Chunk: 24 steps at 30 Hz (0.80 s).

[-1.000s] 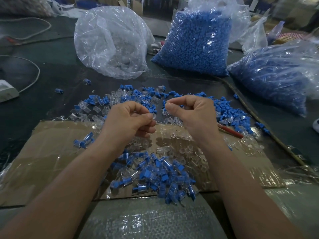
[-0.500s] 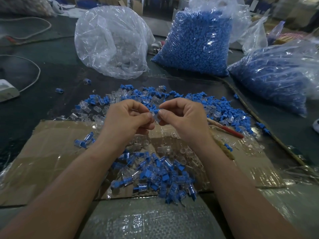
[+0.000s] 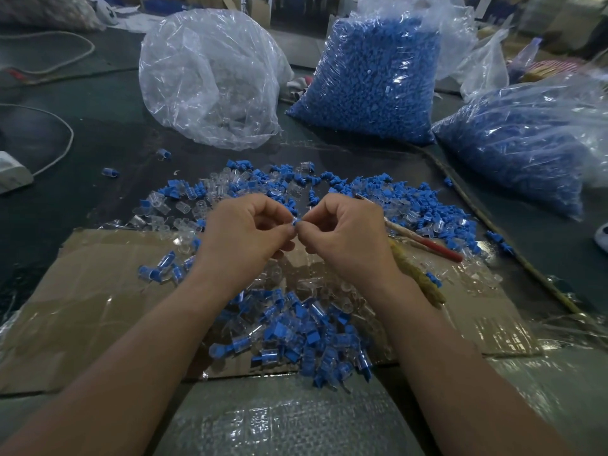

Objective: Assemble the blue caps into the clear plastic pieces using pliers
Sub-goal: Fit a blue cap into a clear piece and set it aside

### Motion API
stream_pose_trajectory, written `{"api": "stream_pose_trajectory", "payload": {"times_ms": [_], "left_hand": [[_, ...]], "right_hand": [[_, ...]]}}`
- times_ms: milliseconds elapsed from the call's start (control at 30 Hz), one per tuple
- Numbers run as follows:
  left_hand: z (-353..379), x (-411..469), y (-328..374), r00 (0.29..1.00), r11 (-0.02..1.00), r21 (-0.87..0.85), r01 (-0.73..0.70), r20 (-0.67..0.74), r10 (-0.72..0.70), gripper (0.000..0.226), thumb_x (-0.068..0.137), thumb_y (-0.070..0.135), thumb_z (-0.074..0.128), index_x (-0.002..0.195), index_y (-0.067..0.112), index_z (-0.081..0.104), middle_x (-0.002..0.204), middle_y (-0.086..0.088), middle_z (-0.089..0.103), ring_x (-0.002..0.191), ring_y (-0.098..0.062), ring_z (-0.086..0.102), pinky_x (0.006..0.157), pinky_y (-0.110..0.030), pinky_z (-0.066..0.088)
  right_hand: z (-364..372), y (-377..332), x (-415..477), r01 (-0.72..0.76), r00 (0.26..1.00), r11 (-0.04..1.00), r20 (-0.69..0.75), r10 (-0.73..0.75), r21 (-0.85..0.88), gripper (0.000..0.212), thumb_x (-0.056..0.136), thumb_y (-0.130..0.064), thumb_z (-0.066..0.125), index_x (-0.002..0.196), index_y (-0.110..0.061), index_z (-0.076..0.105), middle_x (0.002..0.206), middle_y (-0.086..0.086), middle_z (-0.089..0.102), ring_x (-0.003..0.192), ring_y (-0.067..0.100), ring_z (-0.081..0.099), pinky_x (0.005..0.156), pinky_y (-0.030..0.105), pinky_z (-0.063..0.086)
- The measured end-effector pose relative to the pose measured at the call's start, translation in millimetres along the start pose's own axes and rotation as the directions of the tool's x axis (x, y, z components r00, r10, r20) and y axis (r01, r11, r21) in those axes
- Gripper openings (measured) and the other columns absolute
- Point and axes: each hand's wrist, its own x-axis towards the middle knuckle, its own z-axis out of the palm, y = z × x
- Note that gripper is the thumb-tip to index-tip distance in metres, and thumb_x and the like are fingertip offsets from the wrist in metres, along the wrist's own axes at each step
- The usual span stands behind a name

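Observation:
My left hand and my right hand meet fingertip to fingertip above the cardboard sheet. Between them they pinch a small blue cap with a clear plastic piece, mostly hidden by the fingers. Behind my hands spreads a loose pile of blue caps and clear pieces. A heap of joined blue-and-clear pieces lies on the cardboard below my wrists. The pliers, with one red handle and one wrapped handle, lie on the cardboard beside my right wrist, held by neither hand.
At the back stand a clear bag of clear pieces and two bags of blue caps. A white cable and a white box lie at the left. Bubble wrap covers the near edge.
My two hands have come together from a small gap until their fingertips touch around the small pieces. The piles and pliers have not moved.

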Motion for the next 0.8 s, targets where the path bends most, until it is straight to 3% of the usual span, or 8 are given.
{"api": "stream_pose_trajectory", "payload": {"times_ms": [200, 467, 567, 633, 700, 800], "left_hand": [[-0.5, -1.0, 2.2, 0.999, 0.999, 0.013, -0.038, -0.036, 0.038, 0.018, 0.076, 0.005, 0.069, 0.072, 0.021, 0.061, 0.064, 0.002, 0.067, 0.055, -0.007, 0.066, 0.052, -0.014, 0.052], [-2.9, -1.6, 4.2, 0.997, 0.997, -0.03, -0.074, -0.019, 0.074, 0.012, 0.076, 0.005, 0.069, 0.076, 0.015, 0.063, 0.064, 0.0, 0.067, 0.056, -0.008, 0.066, 0.053, -0.016, 0.053], [-4.0, -0.3, 4.9, 0.999, 0.997, -0.067, -0.038, -0.012, 0.037, 0.011, 0.075, 0.004, 0.069, 0.074, 0.013, 0.064, 0.059, -0.003, 0.068, 0.052, -0.011, 0.065, 0.051, -0.017, 0.052], [-8.0, 1.3, 5.6, 0.999, 0.983, -0.178, 0.039, 0.004, -0.039, 0.009, 0.076, 0.001, 0.067, 0.074, 0.009, 0.063, 0.059, -0.004, 0.068, 0.05, -0.013, 0.065, 0.049, -0.019, 0.052], [-11.7, 3.1, 6.5, 0.994, 0.958, -0.268, 0.106, 0.035, -0.101, 0.007, 0.077, 0.0, 0.064, 0.075, 0.006, 0.063, 0.058, -0.005, 0.068, 0.049, -0.013, 0.064, 0.047, -0.019, 0.051], [-12.0, 3.0, 7.8, 0.985, 0.943, -0.29, 0.164, 0.091, -0.143, 0.008, 0.076, 0.0, 0.063, 0.072, 0.007, 0.063, 0.057, -0.006, 0.068, 0.047, -0.013, 0.063, 0.044, -0.019, 0.05]], "right_hand": [[-5.1, -1.0, 1.3, -0.099, 0.986, 0.985, 0.145, 0.078, 0.139, 0.014, 0.077, -0.019, 0.072, 0.071, -0.021, 0.06, 0.06, -0.007, 0.064, 0.053, 0.005, 0.064, 0.056, 0.024, 0.056], [-8.3, 1.3, 2.6, -0.133, 0.979, 0.953, 0.187, 0.084, 0.272, 0.011, 0.08, -0.015, 0.069, 0.072, -0.015, 0.061, 0.056, -0.005, 0.066, 0.054, 0.011, 0.066, 0.057, 0.027, 0.057], [-7.2, 2.0, 2.4, -0.093, 0.981, 0.956, 0.19, 0.04, 0.278, 0.011, 0.077, -0.016, 0.071, 0.072, -0.017, 0.061, 0.058, -0.005, 0.066, 0.056, 0.011, 0.066, 0.058, 0.026, 0.056], [-8.4, 2.0, 2.4, -0.031, 0.985, 0.96, 0.172, -0.018, 0.277, 0.015, 0.074, -0.013, 0.074, 0.075, -0.022, 0.061, 0.066, -0.006, 0.066, 0.064, 0.008, 0.065, 0.064, 0.023, 0.056], [-10.9, 2.1, 3.0, 0.036, 0.984, 0.959, 0.158, -0.083, 0.28, 0.028, 0.071, -0.009, 0.074, 0.088, -0.029, 0.064, 0.079, -0.012, 0.065, 0.075, 0.003, 0.063, 0.072, 0.018, 0.053], [-10.5, 2.1, 2.6, 0.104, 0.974, 0.945, 0.16, -0.16, 0.311, 0.04, 0.071, -0.003, 0.072, 0.103, -0.025, 0.063, 0.089, -0.011, 0.065, 0.079, 0.005, 0.064, 0.074, 0.017, 0.052]]}}
